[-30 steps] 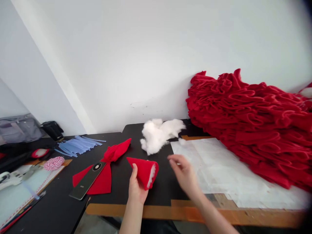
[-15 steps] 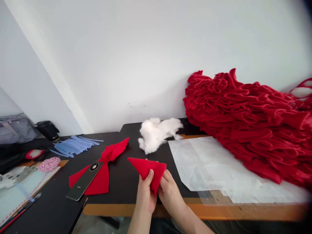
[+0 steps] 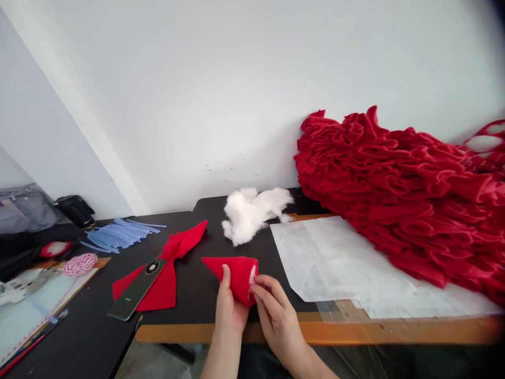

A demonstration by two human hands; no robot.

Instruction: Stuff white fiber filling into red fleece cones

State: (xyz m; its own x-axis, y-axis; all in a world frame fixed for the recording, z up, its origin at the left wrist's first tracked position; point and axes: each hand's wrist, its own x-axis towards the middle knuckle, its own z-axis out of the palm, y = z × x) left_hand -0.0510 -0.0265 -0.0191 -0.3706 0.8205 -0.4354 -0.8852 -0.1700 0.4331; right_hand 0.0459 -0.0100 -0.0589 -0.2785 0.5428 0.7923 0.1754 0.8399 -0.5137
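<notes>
My left hand (image 3: pixel 230 311) is wrapped round a red felt cone (image 3: pixel 232 271), thumb on its near side. The cone lies sideways, its tip pointing left and its wide mouth facing right. White stuffing (image 3: pixel 252 275) shows inside that mouth. My right hand (image 3: pixel 278 316) is at the mouth, fingertips pinched together against the stuffing; the rim partly hides them. Behind the cone, a loose clump of white stuffing (image 3: pixel 246 216) lies on the black table (image 3: pixel 197 295).
Left of my hands, a phone (image 3: pixel 138 289) rests on red felt pieces (image 3: pixel 168 289). Blue strips (image 3: pixel 118 235), red-and-white twine (image 3: pixel 80 265) and a glue gun (image 3: pixel 23 287) lie farther left. White sheets (image 3: pixel 327 263) and a large red felt heap (image 3: pixel 394 195) occupy the right.
The cone has turned so its mouth with white stuffing now shows. My right hand has drawn back slightly to the right, its fingertips now at the mouth.
</notes>
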